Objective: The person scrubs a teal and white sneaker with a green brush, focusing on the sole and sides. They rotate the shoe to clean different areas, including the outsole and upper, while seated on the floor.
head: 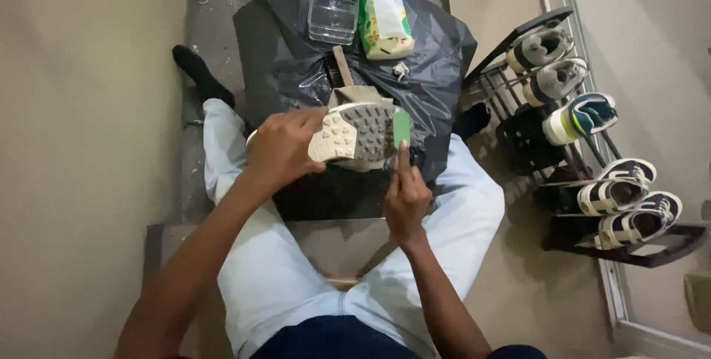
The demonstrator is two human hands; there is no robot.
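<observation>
Shoe: sole up over the lap, above the black plastic sheet.
Left hand: fingers clamped on the heel end.
Right hand: fingers closed, pressing a green wipe to the sole's toe edge.
Progress: sole looks part-wiped; grey studs still dull.
Nearby: brush, clear box, wipe pack, shoe rack at right; nothing blocks the hands.
</observation>
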